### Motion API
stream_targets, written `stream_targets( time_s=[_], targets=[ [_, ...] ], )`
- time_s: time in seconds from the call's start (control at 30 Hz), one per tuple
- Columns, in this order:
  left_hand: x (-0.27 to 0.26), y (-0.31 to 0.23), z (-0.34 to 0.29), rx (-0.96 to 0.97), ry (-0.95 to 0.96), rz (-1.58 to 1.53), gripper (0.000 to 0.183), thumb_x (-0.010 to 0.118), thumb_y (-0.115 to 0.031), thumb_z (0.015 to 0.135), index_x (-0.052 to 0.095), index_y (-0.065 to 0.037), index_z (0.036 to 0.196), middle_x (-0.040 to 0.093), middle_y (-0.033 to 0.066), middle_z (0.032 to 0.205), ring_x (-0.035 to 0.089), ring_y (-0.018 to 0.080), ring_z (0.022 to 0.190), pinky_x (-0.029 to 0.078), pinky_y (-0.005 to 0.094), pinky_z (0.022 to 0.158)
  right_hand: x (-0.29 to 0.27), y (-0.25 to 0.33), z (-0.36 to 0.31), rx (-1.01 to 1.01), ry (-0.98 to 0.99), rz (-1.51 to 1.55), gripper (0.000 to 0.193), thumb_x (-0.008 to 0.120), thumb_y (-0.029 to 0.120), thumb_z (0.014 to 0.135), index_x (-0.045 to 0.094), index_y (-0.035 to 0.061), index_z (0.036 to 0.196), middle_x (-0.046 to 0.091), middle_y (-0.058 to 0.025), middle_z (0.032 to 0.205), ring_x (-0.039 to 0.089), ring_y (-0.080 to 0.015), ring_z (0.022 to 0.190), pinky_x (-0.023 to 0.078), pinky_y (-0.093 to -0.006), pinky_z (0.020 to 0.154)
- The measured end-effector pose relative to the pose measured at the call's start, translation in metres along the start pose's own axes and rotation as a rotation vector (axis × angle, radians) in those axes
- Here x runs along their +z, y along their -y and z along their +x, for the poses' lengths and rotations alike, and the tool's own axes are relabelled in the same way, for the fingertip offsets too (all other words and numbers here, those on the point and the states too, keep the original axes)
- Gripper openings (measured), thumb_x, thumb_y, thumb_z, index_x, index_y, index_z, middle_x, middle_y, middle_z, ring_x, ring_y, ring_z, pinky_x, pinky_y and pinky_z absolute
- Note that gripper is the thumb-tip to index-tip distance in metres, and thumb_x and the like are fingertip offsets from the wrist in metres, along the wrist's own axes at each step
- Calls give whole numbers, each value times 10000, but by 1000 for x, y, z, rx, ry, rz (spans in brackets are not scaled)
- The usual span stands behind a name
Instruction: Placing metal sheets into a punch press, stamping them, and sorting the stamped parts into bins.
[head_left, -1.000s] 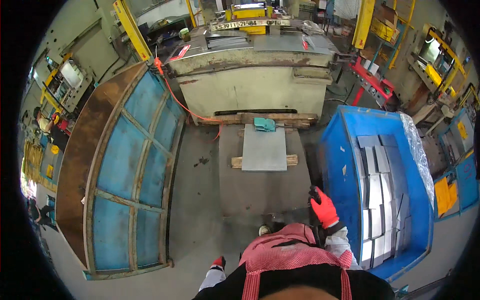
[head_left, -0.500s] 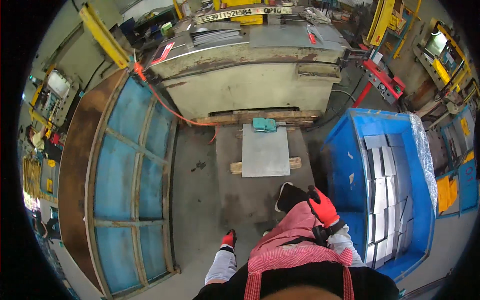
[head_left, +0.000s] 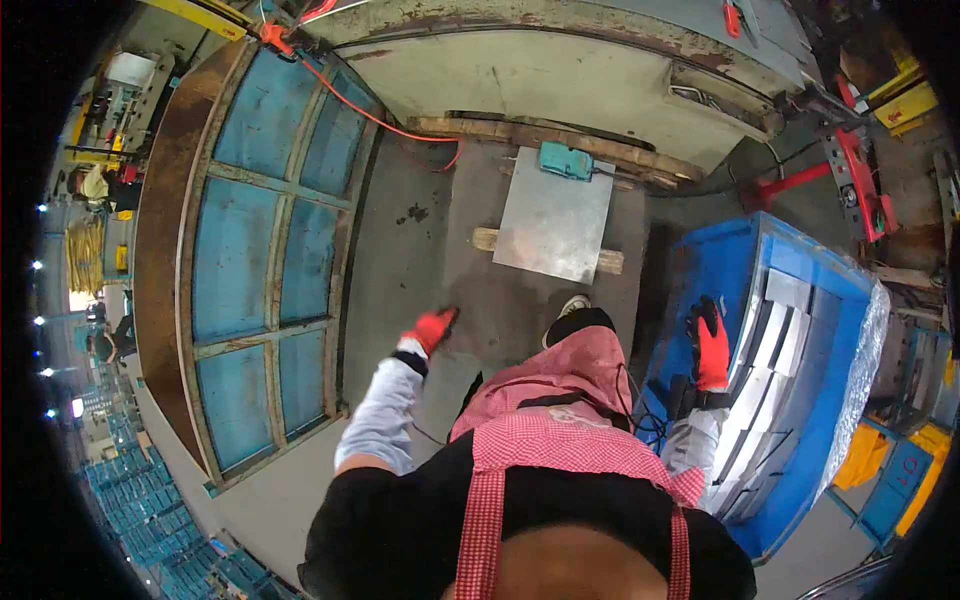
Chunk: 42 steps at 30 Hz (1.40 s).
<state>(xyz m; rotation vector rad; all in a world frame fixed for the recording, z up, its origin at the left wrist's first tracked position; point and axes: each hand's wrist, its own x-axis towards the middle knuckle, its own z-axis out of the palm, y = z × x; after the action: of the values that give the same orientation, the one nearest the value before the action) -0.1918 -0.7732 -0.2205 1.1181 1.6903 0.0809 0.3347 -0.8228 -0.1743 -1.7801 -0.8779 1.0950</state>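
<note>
My right hand (head_left: 709,345), in a red glove with dark fingers, is held over the near-left part of a large blue bin (head_left: 752,240). Its fingers are stretched out and nothing shows in them. Stacks of flat grey metal pieces (head_left: 778,335) lie inside the bin, just right of that hand. My left hand (head_left: 432,330), gloved the same way, hangs out over the floor to the left. It looks empty, with the fingers loosely extended and partly turned from view. Both hands are apart from any object.
Ahead on the floor, a grey metal plate (head_left: 553,222) rests on wooden blocks (head_left: 484,238), with a teal pedal-like box (head_left: 566,161) on top. A blue-panelled rack (head_left: 237,250) stands at left. The machine base (head_left: 520,80) spans the front; an orange hose (head_left: 395,128) trails beside it.
My view has turned and tipped down toward the floor. My left hand has swung forward and outward; my right hand has moved from beside the apron to the bin, its fingers now straightened.
</note>
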Motion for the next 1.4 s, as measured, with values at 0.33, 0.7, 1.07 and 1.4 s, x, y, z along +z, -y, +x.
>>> stream_targets(
  time_s=[0.33,0.7,1.07,1.4],
  targets=[
    [-144,-315,-41,1125,-534,1351,449,534,-339,849,478,-73,1208,487,151,1226,448,304,1148,299,441,1032,-27,61,37,-36,243,17,464,478,147,903,371,28,1338,483,-114,1273,492,-203,1127,382,-313,954],
    [-171,-287,-125,796,-526,593,388,493,-294,907,504,-69,1224,523,133,1226,458,299,1159,353,372,985,-101,71,63,-3,114,95,440,499,231,904,443,11,1280,514,-132,1237,515,-214,1084,404,-307,921],
    [-70,-186,-125,-23,-306,-298,322,608,-359,842,635,-85,1009,512,-44,682,412,66,531,324,240,460,-76,53,67,-22,-86,543,478,558,209,882,419,6,1291,560,-122,1151,570,-183,993,484,-288,813],
    [-68,-253,-24,40,-147,-157,407,601,-384,829,598,-95,1115,598,32,758,530,121,687,452,281,610,-15,172,153,-371,-264,-267,635,615,238,818,335,-7,1332,431,-204,1307,418,-312,1212,329,-357,1012]
  ],
)
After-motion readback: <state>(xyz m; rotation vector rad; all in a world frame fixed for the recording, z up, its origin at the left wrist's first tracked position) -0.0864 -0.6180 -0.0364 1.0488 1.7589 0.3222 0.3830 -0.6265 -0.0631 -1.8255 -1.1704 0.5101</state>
